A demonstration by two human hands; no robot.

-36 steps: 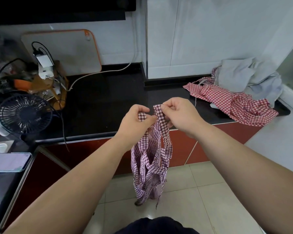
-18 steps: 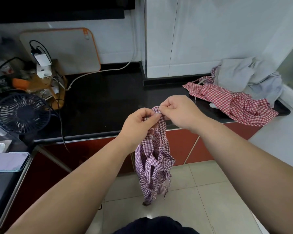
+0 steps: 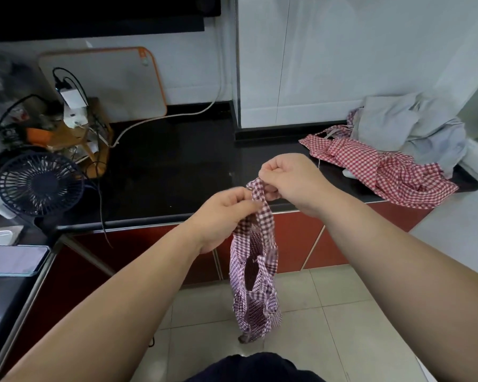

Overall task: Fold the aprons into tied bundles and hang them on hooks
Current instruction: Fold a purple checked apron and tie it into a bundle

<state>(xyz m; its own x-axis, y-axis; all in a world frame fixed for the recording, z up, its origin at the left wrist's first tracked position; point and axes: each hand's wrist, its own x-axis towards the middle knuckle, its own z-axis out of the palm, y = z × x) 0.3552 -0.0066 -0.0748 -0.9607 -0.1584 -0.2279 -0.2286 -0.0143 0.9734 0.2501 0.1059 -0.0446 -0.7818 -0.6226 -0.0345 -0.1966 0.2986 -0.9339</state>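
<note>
We pinch the purple apron (image 3: 255,285) strap in both hands (image 3: 224,213) (image 3: 290,179), bundle untied; red apron (image 3: 381,172) waits at the table's right edge.

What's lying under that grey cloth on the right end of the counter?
A red checked apron sticks out from under the grey cloth, spread on the black counter. Its far part is covered, so anything else beneath cannot be seen.

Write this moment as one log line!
left hand: pinches strap | right hand: pinches strap | purple apron: hanging | red apron: on counter
</note>
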